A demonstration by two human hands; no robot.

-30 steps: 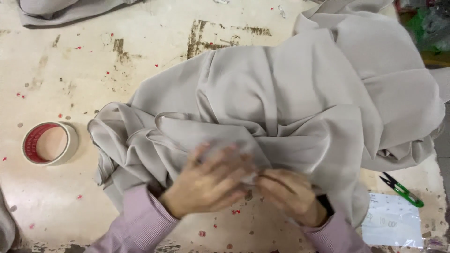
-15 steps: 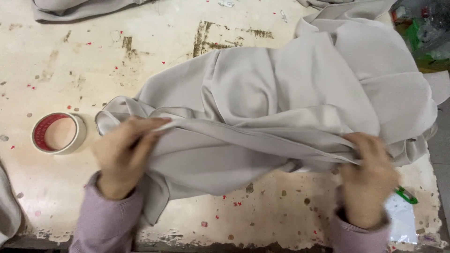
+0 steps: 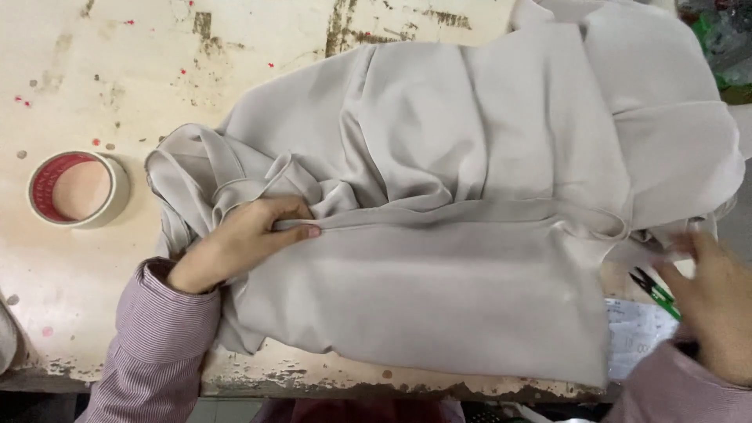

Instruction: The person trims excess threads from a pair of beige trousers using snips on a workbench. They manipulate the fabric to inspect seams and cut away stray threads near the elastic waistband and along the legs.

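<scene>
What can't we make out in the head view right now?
- Right hand: motion-blurred and cut by the right edge; grip on the cloth unclear.
- Green snips: mostly hidden behind the right hand.
- Left hand: fingertips buried in a cloth fold; pinch or press unclear.
- Paper: partly under the cloth, print too small.
- Tape roll: remaining tape not readable.
- Table: hidden beneath the cloth.

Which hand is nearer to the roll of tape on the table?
Left. The left hand presses the grey fabric just right of the roll of tape; the right hand is at the far edge, by the green snips.
</scene>
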